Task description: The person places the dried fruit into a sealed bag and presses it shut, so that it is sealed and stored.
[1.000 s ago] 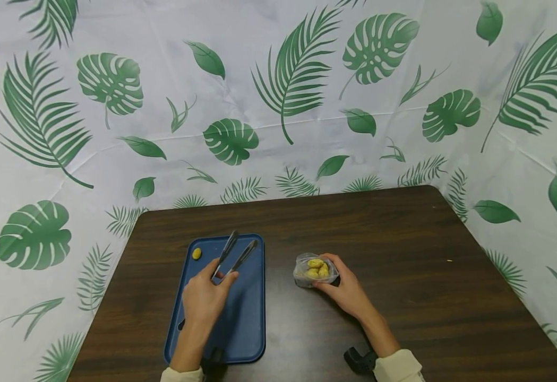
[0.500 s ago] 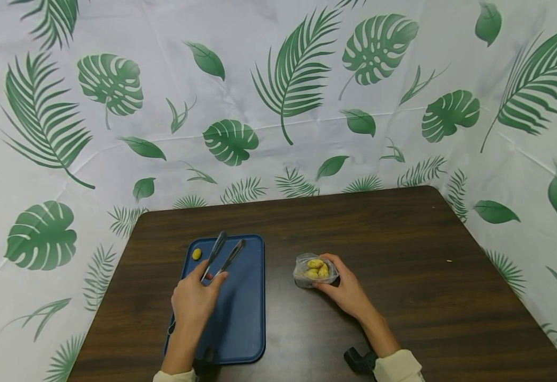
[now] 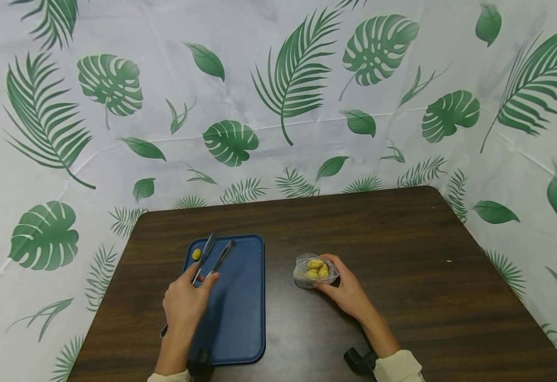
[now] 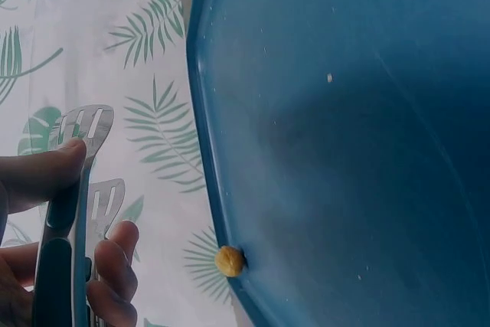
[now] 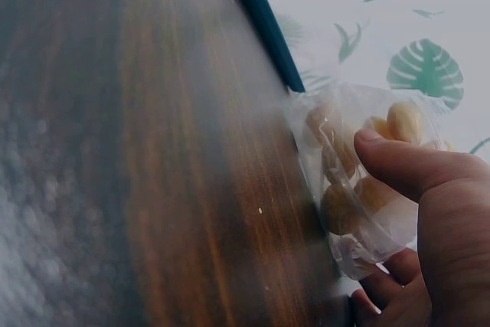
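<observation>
My left hand (image 3: 185, 301) grips a pair of metal tongs (image 3: 206, 251) with dark handles and slotted tips. The tongs' arms are spread with nothing between them, above the left side of a blue tray (image 3: 240, 318). One small yellow oval piece (image 3: 196, 254), like a nut or tiny potato, lies in the tray's far left corner, just beyond the tongs. My right hand (image 3: 350, 292) holds a clear plastic bag (image 3: 301, 273) at its side, thumb and fingers round it. Several similar yellow pieces (image 5: 404, 122) fill the bag, whose mouth is open upward.
A dark wooden table (image 3: 402, 254) carries the tray on the left and the bag right of it. Behind and beside it hangs a white cloth (image 3: 278, 63) printed with green leaves. A black wrist device (image 3: 360, 361) sits at the right wrist.
My left hand has moved left over the tray with the tongs, whose tips have come closer to the yellow piece. The right hand and bag have stayed in place.
</observation>
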Demonstrator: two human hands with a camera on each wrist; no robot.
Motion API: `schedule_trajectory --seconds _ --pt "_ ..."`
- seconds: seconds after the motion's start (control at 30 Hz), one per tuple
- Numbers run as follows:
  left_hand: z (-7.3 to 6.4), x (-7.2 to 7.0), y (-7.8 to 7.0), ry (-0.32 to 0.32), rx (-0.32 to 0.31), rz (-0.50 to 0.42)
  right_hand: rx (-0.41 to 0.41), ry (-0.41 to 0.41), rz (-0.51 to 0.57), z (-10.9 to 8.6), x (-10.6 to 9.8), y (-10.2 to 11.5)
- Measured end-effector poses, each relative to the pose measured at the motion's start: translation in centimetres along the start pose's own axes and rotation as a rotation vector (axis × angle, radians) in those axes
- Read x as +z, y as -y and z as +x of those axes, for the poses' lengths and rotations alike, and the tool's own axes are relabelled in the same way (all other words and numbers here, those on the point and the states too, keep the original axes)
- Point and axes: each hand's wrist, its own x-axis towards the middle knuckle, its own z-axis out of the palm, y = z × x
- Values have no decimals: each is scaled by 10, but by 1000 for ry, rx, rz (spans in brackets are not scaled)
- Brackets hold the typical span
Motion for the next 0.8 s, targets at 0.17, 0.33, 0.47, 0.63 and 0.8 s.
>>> schedule_trajectory --seconds 0.17,0.33,0.47,0.63,0.8 --pt "2 -3 6 -8 -23 7 -9 -4 2 1 0 0" --pt "4 -4 11 -18 -33 30 -11 -1 -2 1 0 0" --pt "6 -6 15 -15 -40 45 -9 -1 1 1 0 0" --pt "9 -8 19 1 -62 59 -7 -5 -8 0 0 0" --pt "12 -11 25 4 -80 78 6 -3 -15 0 1 1"
